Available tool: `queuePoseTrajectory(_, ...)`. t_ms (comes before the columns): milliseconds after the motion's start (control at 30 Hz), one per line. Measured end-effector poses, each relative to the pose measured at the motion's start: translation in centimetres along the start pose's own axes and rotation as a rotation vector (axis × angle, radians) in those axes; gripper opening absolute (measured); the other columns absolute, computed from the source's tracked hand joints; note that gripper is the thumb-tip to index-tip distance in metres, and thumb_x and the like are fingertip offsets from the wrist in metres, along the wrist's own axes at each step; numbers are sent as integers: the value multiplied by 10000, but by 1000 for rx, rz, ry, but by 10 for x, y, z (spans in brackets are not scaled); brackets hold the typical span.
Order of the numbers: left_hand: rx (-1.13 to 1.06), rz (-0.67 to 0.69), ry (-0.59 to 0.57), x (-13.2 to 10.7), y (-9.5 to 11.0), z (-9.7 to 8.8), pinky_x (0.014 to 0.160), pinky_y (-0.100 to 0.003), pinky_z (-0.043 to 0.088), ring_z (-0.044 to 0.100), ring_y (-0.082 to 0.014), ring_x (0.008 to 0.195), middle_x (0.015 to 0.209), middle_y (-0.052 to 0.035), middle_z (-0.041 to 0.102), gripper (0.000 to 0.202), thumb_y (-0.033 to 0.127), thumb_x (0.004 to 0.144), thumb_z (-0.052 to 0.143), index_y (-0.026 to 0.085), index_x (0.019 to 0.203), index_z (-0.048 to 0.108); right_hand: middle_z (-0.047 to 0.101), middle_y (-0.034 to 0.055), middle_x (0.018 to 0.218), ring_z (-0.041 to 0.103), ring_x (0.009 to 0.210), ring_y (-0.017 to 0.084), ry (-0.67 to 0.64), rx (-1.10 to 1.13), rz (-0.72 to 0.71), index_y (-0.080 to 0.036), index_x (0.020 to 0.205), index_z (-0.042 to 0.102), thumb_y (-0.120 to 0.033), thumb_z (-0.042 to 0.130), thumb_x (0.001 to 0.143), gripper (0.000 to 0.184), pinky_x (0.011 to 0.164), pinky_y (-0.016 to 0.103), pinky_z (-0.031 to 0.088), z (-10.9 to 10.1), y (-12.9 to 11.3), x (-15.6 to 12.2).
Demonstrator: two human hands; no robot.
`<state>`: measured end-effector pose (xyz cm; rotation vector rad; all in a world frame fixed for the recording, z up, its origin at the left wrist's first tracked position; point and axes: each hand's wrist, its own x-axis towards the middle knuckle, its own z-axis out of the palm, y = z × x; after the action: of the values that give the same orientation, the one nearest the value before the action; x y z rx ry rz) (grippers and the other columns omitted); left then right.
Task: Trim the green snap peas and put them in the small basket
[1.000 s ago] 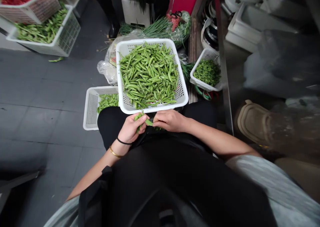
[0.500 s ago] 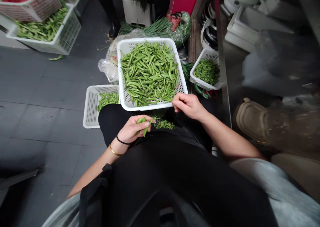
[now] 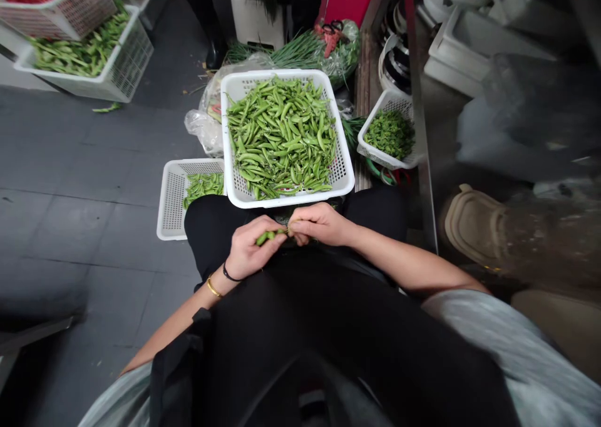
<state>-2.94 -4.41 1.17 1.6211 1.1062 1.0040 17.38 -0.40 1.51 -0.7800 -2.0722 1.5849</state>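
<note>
Pea pod (image 3: 271, 235) was held above the lap, the left hand (image 3: 253, 246) curled closed around it and the right hand (image 3: 322, 224) pinching its tip. White basket (image 3: 287, 199) of pods (image 3: 282, 136) sat just ahead.

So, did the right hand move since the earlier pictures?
Yes. Against the white basket, the right hand moved from the basket's near right corner down and inward. It is now below the front rim, beside the left hand and the green pod.

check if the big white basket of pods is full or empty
Full: the white mesh basket is heaped with green pea pods, covering nearly its whole floor.
</note>
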Motion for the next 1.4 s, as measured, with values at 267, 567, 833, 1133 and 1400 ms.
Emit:
queuePoseTrajectory(267,-841,-253,359,18,-28,-28,341,-194,352,536,-121,434,602,-24,630,151,279,698,665,157,665,582,664,56,813,585,673,121,-183,-508,203,-146,861,707,-323,620,824,200,640,234,413,-41,7,-36)
queuePoseTrajectory(567,-1139,-404,142,18,-49,-30,354,-152,341,422,-58,389,514,27,512,108,178,685,687,171,788,656,712,64,870,615,771,150,-140,-788,215,-155,878,712,-239,499,887,229,670,243,372,-51,18,75)
queuePoseTrajectory(833,-1042,-443,198,18,-51,-40,368,-153,293,401,-55,400,501,29,477,83,172,711,708,153,784,671,712,96,882,581,694,144,-401,-861,383,-109,910,718,-237,590,791,216,599,245,338,-18,71,155)
queuePoseTrajectory(1133,-847,-672,82,23,-44,-13,370,-183,319,445,-65,402,582,-20,605,286,272,681,764,86,873,660,683,40,846,565,729,113,-98,-781,46,-158,859,695,-266,511,891,215,627,218,318,-44,10,56)
queuePoseTrajectory(1400,-667,-610,-166,15,-27,11,375,-175,342,455,-60,361,491,16,568,279,273,622,806,94,755,638,691,37,878,608,759,98,-349,-452,-271,-149,863,668,-229,502,914,191,665,196,409,-1,-5,8)
